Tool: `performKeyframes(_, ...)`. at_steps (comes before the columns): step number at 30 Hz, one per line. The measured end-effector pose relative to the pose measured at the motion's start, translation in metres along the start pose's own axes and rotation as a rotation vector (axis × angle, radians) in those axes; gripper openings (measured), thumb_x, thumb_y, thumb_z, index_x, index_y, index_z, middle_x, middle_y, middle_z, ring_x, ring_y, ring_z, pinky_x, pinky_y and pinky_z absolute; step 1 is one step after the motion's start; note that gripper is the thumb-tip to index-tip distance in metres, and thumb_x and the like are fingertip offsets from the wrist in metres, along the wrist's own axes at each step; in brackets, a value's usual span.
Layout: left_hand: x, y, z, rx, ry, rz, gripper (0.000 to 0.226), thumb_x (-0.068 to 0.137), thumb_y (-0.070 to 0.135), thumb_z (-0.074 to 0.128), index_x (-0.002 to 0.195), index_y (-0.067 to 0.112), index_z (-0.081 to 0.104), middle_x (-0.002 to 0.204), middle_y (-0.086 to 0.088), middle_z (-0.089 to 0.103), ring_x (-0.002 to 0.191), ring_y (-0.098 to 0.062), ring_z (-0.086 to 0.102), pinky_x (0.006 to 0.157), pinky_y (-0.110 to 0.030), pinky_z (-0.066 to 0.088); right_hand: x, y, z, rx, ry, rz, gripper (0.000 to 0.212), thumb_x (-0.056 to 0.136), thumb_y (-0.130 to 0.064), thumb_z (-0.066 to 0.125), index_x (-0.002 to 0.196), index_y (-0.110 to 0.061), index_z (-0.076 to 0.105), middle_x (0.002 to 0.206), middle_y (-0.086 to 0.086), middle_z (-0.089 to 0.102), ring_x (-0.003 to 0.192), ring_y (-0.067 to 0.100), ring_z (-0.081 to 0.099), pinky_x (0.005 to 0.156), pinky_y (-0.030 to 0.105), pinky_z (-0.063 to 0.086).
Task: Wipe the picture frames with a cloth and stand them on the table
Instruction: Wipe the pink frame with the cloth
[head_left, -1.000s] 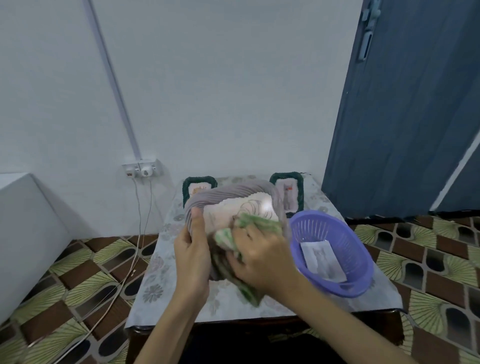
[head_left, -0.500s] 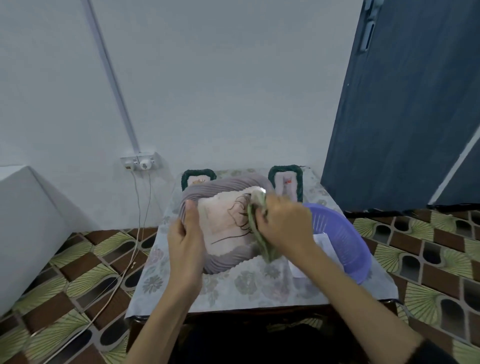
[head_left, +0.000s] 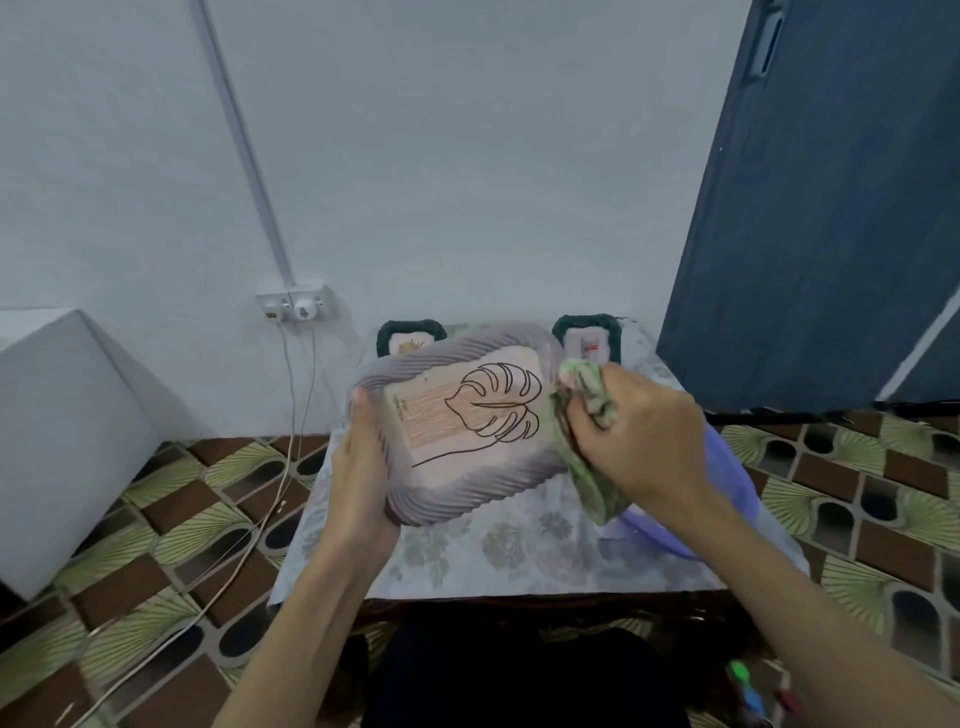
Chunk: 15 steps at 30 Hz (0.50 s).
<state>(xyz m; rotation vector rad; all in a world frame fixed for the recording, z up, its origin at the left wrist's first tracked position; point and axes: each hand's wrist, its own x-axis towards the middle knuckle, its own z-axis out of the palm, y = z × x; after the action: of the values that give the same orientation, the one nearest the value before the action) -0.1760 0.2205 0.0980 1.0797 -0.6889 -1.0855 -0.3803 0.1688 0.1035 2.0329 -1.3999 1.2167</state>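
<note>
From the head view, the left hand (head_left: 363, 478) grips the left edge of a grey ribbed picture frame (head_left: 457, 426), thumb laid over the front rim and fingers hidden behind it. The frame is held tilted above the table (head_left: 498, 561), its face turned up toward the camera, showing a line drawing of a leaf on a pale pink ground (some small print runs along the picture's left side, too fine to read). Opposite that grip, at the frame's right edge, the right hand (head_left: 628, 441) is curled tightly round a bunched green patterned cloth (head_left: 592, 415), which presses against the frame's right rim and hangs in a tail below the knuckles.

Beyond the held frame, on the far side from both hands, two small green-edged frames stand upright at the back of the table: one (head_left: 410, 338) just past the top left corner of the grey frame, the other (head_left: 589, 338) just past the cloth. Under the right wrist and forearm sits a purple plastic basket (head_left: 727, 488), mostly covered by the arm. The table wears a floral tablecloth. To the left of the left-hand grip, well apart, a wall socket (head_left: 296, 309) feeds white cables (head_left: 291, 415) that trail down to the patterned floor (head_left: 156, 545); a dark blue door (head_left: 810, 208) stands to the right of the right hand, further back
</note>
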Motion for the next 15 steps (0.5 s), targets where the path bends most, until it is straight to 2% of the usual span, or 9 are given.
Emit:
performKeyframes(3,0.001,0.004,-0.002,-0.036,-0.049,-0.034,0.053,0.095,0.054,0.027,0.118,0.021,0.061,0.111,-0.002,0.07,0.103,-0.017,0.067,0.089,-0.037,0.05,0.004,-0.009,0.001,-0.05,-0.008,-0.006,0.024,0.074,-0.033,0.05,0.065,-0.012,0.057,0.05,0.004,0.054,0.039,0.025,0.049,0.039,0.022,0.029)
performKeyframes(5,0.002,0.002,-0.001,-0.022,-0.037,0.013,0.054,0.092,0.055,0.029,0.118,0.02,0.061,0.113,-0.002,0.07,0.104,-0.017,0.066,0.088,-0.035,0.05,0.008,-0.023,0.011,-0.183,-0.052,-0.046,0.017,0.068,-0.029,0.057,0.07,-0.013,0.062,0.052,0.004,0.055,0.038,0.024,0.051,0.043,0.019,0.023)
performKeyframes(8,-0.004,-0.004,0.01,0.079,-0.017,0.092,0.052,0.093,0.054,0.033,0.117,0.019,0.063,0.11,-0.002,0.071,0.102,-0.015,0.067,0.085,-0.034,0.053,0.014,-0.061,0.026,-0.159,-0.088,-0.043,0.017,0.063,-0.025,0.065,0.075,-0.013,0.064,0.054,0.006,0.059,0.039,0.023,0.053,0.041,0.018,0.027)
performKeyframes(9,-0.005,-0.009,0.012,0.093,-0.008,0.091,0.049,0.095,0.052,0.034,0.113,0.018,0.065,0.104,-0.001,0.072,0.097,-0.014,0.068,0.08,-0.031,0.055,0.013,-0.078,0.029,-0.14,-0.084,-0.044,0.017,0.064,-0.026,0.063,0.077,-0.015,0.065,0.057,0.005,0.06,0.04,0.023,0.054,0.04,0.018,0.029)
performKeyframes(11,-0.007,-0.017,0.012,0.073,0.039,0.059,0.041,0.098,0.045,0.035,0.1,0.02,0.067,0.084,0.005,0.075,0.081,-0.009,0.07,0.062,-0.021,0.054,0.001,-0.107,0.03,-0.139,-0.085,-0.105,0.017,0.068,-0.029,0.054,0.078,-0.02,0.065,0.061,0.003,0.06,0.042,0.02,0.053,0.039,0.019,0.029)
performKeyframes(13,-0.005,-0.019,0.004,0.057,0.08,0.034,0.043,0.099,0.046,0.034,0.093,0.019,0.068,0.077,0.002,0.074,0.071,-0.011,0.069,0.053,-0.02,0.052,-0.015,-0.113,0.027,-0.069,-0.107,-0.18,0.024,0.071,-0.03,0.044,0.076,-0.022,0.066,0.061,0.002,0.059,0.04,0.02,0.051,0.038,0.019,0.028)
performKeyframes(15,-0.001,-0.021,-0.006,0.088,0.091,0.024,0.047,0.097,0.051,0.032,0.097,0.019,0.068,0.091,-0.003,0.073,0.08,-0.015,0.07,0.067,-0.027,0.054,-0.021,-0.093,0.028,-0.076,-0.133,-0.2,0.028,0.069,-0.029,0.039,0.074,-0.02,0.066,0.059,0.003,0.059,0.039,0.021,0.051,0.037,0.018,0.03)
